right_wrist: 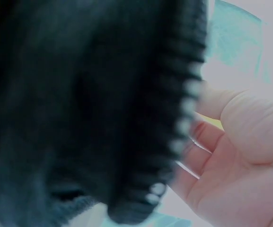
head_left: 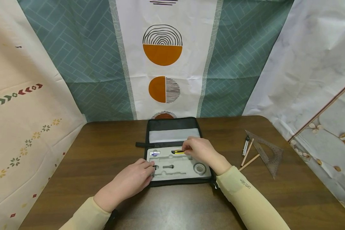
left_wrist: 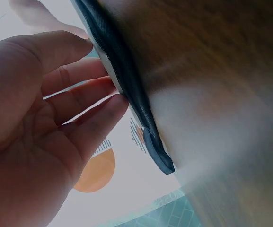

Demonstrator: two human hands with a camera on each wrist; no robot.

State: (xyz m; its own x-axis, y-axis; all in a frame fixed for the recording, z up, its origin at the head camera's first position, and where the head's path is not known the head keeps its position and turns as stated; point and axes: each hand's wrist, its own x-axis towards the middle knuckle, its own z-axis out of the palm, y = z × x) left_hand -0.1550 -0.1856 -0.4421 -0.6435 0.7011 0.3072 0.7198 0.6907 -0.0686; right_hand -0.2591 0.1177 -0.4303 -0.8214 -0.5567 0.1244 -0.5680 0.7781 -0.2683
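Right hand pinches cutter over open case, left hand at case edge

Right hand [head_left: 199,150]: grip together on a yellow-black cutter [head_left: 176,152], which is at the far part of the foam insert [head_left: 184,161]; can't tell if it's seated. Left hand [head_left: 136,174]: grip apart, fingers mostly straight, tips at the left edge of the black case [head_left: 172,123]; a small dark item is just beside them.

Edges — case sits mid-counter [head_left: 109,143], well apart from both side edges, lid folded back near the far edge. Strap [head_left: 142,144] sticks out left. Wood spreads between case and near side.

Around: eraser [head_left: 154,153], small grey tool [head_left: 168,166] and tape roll [head_left: 199,163] in the insert. Right forearm crosses the case's right side — close to the pencils [head_left: 247,151], one partly behind the sleeve. Compass [head_left: 245,146] and set square [head_left: 260,148] lie further right.
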